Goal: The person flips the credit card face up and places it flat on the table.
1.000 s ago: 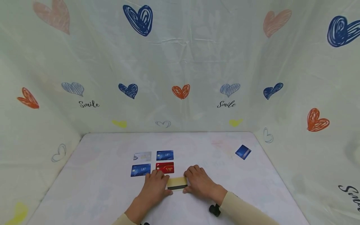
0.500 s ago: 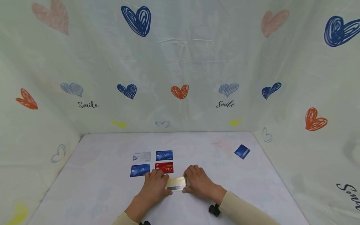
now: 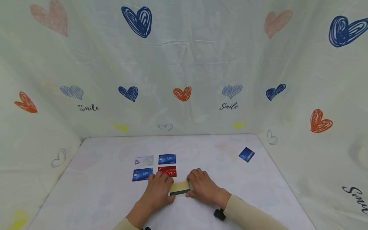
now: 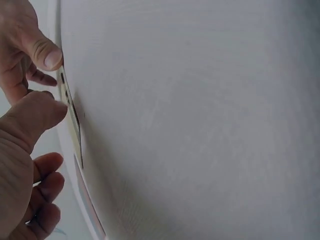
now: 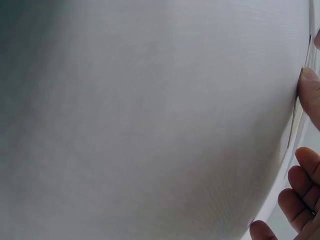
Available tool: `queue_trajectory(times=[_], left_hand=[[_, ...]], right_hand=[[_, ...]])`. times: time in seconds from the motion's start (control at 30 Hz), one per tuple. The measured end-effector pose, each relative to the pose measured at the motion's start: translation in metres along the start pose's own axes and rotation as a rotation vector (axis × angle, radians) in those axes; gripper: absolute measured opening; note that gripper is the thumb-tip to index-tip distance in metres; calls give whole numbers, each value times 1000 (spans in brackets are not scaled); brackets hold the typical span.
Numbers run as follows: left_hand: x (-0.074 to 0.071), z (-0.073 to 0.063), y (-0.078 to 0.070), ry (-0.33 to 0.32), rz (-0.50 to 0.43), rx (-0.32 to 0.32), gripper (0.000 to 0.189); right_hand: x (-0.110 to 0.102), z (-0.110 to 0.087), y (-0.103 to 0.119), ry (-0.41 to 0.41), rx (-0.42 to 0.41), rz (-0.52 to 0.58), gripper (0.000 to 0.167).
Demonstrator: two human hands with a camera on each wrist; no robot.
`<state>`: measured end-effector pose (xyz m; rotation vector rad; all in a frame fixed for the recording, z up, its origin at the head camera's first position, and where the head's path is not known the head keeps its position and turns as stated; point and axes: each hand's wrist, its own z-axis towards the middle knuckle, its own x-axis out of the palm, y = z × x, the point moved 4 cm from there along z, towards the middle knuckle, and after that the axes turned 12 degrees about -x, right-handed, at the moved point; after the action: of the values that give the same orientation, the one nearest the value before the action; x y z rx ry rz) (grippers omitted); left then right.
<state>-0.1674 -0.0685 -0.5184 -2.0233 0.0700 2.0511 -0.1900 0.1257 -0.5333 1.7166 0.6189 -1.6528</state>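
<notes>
Between my two hands is a gold card point(image 3: 180, 186) with a dark stripe along its near side. My left hand point(image 3: 158, 189) pinches its left end with thumb and fingers. At the right end, my right hand point(image 3: 204, 187) pinches it likewise. The left wrist view shows the gold card point(image 4: 74, 120) nearly edge-on, close to the white surface. In the right wrist view, the right thumb point(image 5: 310, 90) lies against the card's edge. Just beyond the left fingers, a red VIP card point(image 3: 169, 172) is partly covered by them.
A blue VIP card point(image 3: 142, 174) lies left of the red one. Behind them are a silver card point(image 3: 144, 160) and another blue VIP card point(image 3: 167, 158). A blue card with a pale stripe point(image 3: 247, 154) lies far right on the white table point(image 3: 244, 185). A heart-print curtain point(image 3: 201, 64) surrounds the table.
The gold card's stripe glinted silver half a second ago and looks dark again now, its tilt slightly altered. Both hands keep their hold. The whole view has shifted slightly.
</notes>
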Motion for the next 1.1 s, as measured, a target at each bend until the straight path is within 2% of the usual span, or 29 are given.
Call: queue_trajectory(times=[0.23,0.57,0.77,1.1], left_hand=[[4,-1,1,22,0,-30,75],[2,-3,0,11,-13,-12,66],[-2,-2,-1,35,-19,-15,70],[-6,-2,-3,-24,9,13,67]], right_hand=[[-1,2,1,26,-10,-9,57],[-3,1,4,-30,-27,-15,54],[-2,-1,5,-17,-11,-31,53],[-3,-3,5,-31,-44,-59,60]])
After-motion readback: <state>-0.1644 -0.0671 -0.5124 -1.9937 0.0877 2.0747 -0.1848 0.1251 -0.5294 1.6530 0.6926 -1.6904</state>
